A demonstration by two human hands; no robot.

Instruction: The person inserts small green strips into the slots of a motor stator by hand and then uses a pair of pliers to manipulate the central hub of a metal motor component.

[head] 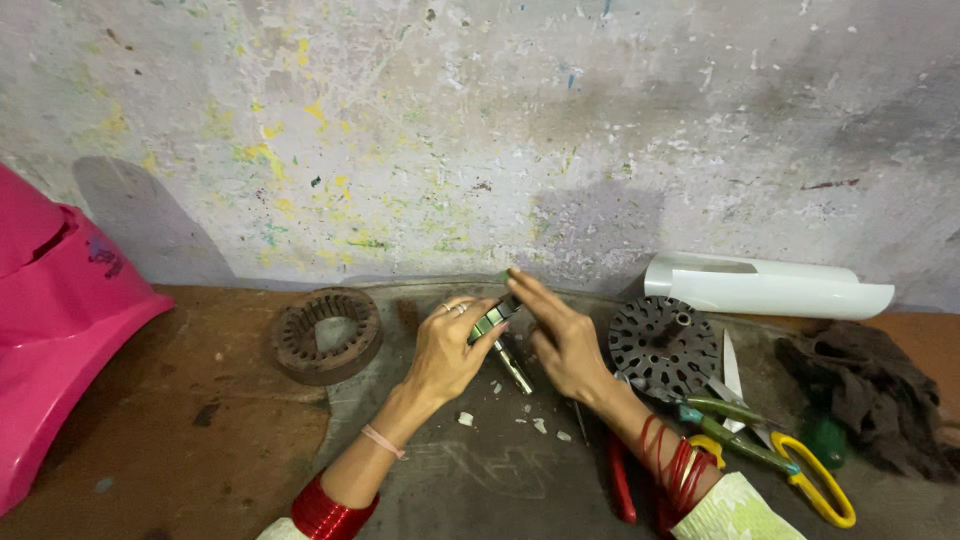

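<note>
Both hands meet mid-surface, w/ the small grey-green metal tool (497, 322), flat body plus a shiny steel shaft pointing down toward the person, as landmark. Left hand (448, 350) is closed round the tool's body, thumb and fingers pinching it; ring on one finger, red bangles and a thin band at the wrist. Right hand (562, 340) lies flat against the tool's far-right side, fingers straight and together, tips past its top edge; it isn't gripping anything, prob. pressing or steadying, though the contact spot is hidden by the fingers.

Left of the tool: dark rusty ring-shaped slotted stator core (326, 334), lying flat, well apart. Right of it: round dark slotted rotor disc w/ centre hub (663, 346), near the right hand. Further right, green-handled pliers (725, 428) and yellow-handled scissors (815, 480), then a dark crumpled rag (868, 395). Behind those, a white curved plastic cover (770, 286) against the paint-flecked wall (480, 130). Far left, a pink moulded plastic panel (60, 330).

White chips (466, 419) dot the worn dark surface (480, 470) just below the tool.

To do it well, I judge: keep the left pinch firm, push square w/ the right palm, and keep fingertips off the shaft end.
</note>
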